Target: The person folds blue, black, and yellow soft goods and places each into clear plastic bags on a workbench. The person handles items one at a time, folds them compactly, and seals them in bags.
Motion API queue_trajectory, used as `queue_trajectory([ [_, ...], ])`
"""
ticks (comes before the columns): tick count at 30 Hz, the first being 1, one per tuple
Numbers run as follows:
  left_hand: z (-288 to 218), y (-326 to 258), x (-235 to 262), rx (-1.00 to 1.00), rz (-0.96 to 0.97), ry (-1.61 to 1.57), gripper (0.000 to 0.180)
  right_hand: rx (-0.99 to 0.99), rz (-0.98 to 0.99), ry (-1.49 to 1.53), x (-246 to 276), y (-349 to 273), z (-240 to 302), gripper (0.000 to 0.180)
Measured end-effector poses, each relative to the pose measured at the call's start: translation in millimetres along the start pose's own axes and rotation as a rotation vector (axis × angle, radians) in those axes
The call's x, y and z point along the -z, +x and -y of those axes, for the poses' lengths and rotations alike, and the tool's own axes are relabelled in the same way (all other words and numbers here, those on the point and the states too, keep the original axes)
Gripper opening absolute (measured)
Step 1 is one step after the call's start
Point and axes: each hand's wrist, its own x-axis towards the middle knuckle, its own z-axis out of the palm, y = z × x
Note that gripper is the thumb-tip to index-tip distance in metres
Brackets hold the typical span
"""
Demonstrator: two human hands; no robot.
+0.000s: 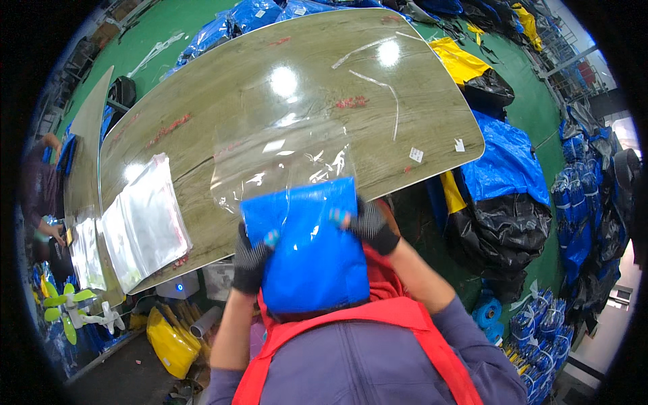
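A hand could pass over the far right of the wood-patterned, round-cornered surface (439,101) — above flat whitish strips (390,86). Near middle, a clear plastic bag (283,162) and blue folded plastic bundle (314,260) obstruct; near left, stacked clear plastic sleeves (148,219) do.

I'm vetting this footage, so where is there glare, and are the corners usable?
Head view: round white glare spots on the wood-patterned table; head view: glare whitening the stacked clear bags at left; head view: small glints on the blue folded item; head view: black corners outside the round fisheye image, so unusable.
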Motion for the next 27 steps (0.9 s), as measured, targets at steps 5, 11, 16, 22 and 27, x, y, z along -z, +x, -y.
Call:
queue_trajectory([
  [5,27,-71,4,0.081,0.186,0.143,0.092,-0.125,0.221,0.157,-19,-94,-35,0.078],
  [11,-1,-27,27,0.233,0.271,0.002,0.057,-0.305,0.487,-0.141,52,-66,-31,0.063],
  [16,-6,17,1,-0.051,0.166,-0.043,0.052,-0.45,0.145,0.115,36,-31,-28,0.066],
  [22,38,-84,-28,-0.163,0.246,-0.233,0.069,-0.142,0.046,0.342,-16,-109,-11,0.083],
  [27,42,-106,-32,0.072,0.05,0.159,0.061,-0.21,0.055,-0.017,0,-118,-13,0.082],
])
